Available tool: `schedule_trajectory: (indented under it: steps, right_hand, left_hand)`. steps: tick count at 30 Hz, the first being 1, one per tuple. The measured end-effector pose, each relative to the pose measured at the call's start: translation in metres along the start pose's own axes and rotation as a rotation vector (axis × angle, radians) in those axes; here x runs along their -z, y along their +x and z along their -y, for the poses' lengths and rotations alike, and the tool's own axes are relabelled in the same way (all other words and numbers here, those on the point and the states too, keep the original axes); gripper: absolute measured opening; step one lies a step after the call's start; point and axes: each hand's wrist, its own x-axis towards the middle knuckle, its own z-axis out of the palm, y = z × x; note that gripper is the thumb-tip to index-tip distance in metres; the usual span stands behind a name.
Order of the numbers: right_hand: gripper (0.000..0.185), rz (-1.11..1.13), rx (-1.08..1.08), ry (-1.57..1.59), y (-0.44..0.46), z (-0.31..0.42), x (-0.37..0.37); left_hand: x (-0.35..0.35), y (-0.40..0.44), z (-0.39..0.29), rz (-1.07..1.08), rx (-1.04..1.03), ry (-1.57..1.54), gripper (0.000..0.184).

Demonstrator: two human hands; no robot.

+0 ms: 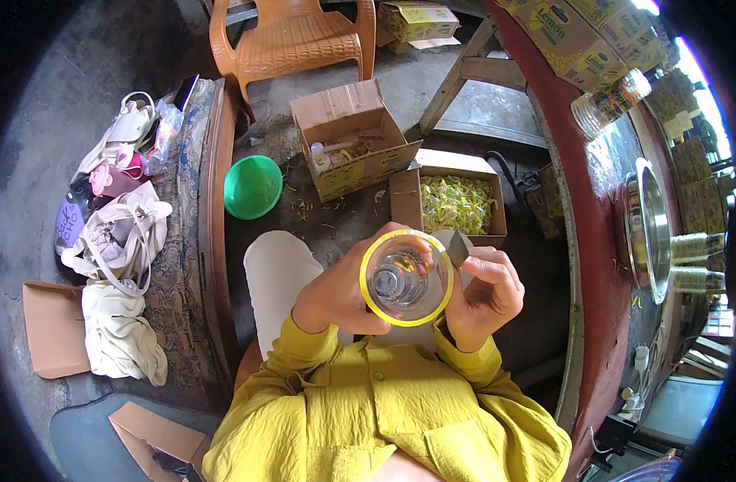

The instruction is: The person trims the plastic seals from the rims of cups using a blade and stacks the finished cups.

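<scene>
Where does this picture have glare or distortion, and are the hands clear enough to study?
Head view: fisheye bending and black corners; washed-out patches along the right edge; shiny reflections on the metal basin; left hand, right hand and clear cup look reasonably sharp.

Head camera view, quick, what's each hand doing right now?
Left hand: closed around a clear, yellow-rimmed jar.
Right hand: closed, pinching a small, flat grey piece at the jar's rim; exactly what it is, I can't tell.
</scene>
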Motion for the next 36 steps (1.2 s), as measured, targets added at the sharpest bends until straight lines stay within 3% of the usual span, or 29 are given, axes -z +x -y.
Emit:
schedule_trajectory:
  steps: [6,15,27,36]
  right_hand:
    - [0.021,0.023,0.019,-0.014,0.003,0.004,0.000]
    - [0.022,0.038,0.057,-0.019,0.005,0.004,-0.001]
    - [0.021,0.088,0.068,-0.042,0.006,0.005,0.001]
    - [0.022,-0.005,0.095,-0.082,0.010,0.007,0.000]
  left_hand:
    - [-0.004,0.005,0.000,-0.032,-0.052,0.196,0.060]
    - [-0.008,0.006,0.002,-0.070,-0.108,-0.051,0.059]
    - [0.003,0.006,0.007,0.150,-0.100,0.044,0.059]
    - [-0.004,0.008,0.013,0.054,-0.112,-0.102,0.074]
